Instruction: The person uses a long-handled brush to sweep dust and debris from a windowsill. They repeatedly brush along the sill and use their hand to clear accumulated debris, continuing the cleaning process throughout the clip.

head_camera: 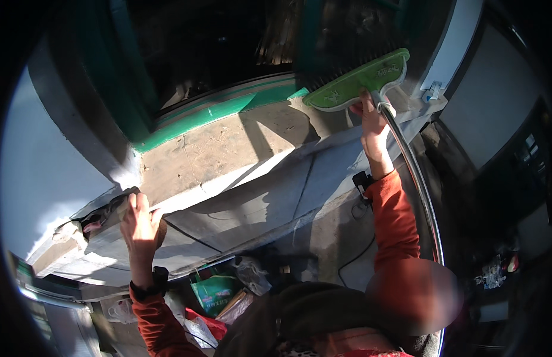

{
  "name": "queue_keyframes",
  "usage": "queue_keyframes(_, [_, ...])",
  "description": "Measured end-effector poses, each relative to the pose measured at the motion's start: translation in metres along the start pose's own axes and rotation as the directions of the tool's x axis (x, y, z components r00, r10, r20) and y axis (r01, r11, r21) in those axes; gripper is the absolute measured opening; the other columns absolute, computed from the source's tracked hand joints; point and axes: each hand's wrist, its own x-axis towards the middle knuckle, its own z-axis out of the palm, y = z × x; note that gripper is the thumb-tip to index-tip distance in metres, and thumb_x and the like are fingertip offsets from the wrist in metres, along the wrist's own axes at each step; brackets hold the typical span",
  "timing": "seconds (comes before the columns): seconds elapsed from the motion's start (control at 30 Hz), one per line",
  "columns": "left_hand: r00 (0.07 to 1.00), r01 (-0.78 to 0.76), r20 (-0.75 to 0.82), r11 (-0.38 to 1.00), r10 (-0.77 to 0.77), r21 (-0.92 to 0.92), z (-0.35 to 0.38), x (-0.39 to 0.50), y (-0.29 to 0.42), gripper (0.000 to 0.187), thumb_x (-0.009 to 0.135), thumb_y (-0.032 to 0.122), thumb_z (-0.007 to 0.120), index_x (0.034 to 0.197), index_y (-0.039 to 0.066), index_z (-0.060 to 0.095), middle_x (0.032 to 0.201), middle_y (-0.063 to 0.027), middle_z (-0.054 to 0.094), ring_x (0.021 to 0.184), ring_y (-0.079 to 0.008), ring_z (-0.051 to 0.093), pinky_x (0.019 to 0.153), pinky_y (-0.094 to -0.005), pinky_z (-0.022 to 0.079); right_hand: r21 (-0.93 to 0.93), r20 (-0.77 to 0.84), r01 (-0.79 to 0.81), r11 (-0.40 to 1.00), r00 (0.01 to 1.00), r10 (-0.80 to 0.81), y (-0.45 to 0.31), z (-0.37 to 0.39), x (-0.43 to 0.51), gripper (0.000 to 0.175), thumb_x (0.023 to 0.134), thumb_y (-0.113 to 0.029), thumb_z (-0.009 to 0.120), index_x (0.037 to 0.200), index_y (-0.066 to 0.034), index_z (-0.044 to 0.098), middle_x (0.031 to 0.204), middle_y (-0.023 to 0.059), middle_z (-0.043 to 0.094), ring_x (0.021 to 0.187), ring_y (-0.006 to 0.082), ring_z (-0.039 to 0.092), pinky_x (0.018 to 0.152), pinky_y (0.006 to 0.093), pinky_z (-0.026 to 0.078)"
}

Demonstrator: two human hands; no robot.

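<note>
My right hand (372,114) grips the green plastic head of a broom (356,85) near the neck where its metal handle (414,174) joins. The dark bristles point up towards the window. The handle runs down along my right sleeve. My left hand (141,218) is at the left end of the window sill (213,156), its fingers bent at the edge. A dark item lies by its fingertips, and something brown shows partly behind the palm; whether the hand holds either I cannot tell. Left of it, dark, pink and pale cloths (95,223) lie on the ledge.
A green-painted window frame (213,111) stands behind the sill. Below are a green bag (215,292), clear plastic bags (251,274) and a red item (207,321). A small packet (433,91) sits at the sill's right end. A thin black cable (354,259) hangs beside my right arm.
</note>
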Motion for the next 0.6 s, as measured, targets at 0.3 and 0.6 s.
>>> queue_keyframes(0.3, [0.972, 0.169, 0.168, 0.986, -0.165, -0.006, -0.007, 0.007, 0.008, 0.037, 0.081, 0.024, 0.078, 0.099, 0.007, 0.050, 0.100, -0.0120, 0.055, 0.084, -0.0374, 0.065, 0.068, -0.0474, 0.052, -0.123, -0.190, 0.045, 0.991, 0.980, -0.068, -0.017, 0.029, -0.001, 0.021, 0.092, -0.015, 0.072, 0.097, 0.0055, 0.068, 0.074, 0.0083, 0.068, 0.059, 0.0119, 0.064, 0.053, 0.0260, 0.056])
queue_keyframes(0.6, [0.940, 0.244, 0.243, 0.970, -0.239, 0.010, -0.003, 0.006, 0.006, 0.039, 0.083, 0.029, 0.076, 0.102, 0.007, 0.050, 0.106, -0.0132, 0.055, 0.085, -0.0378, 0.067, 0.065, -0.0483, 0.055, -0.079, -0.153, 0.046, 0.996, 0.986, -0.058, -0.024, 0.039, -0.005, 0.022, 0.092, -0.018, 0.070, 0.095, 0.0042, 0.070, 0.080, 0.0079, 0.070, 0.062, 0.0135, 0.064, 0.055, 0.0263, 0.056])
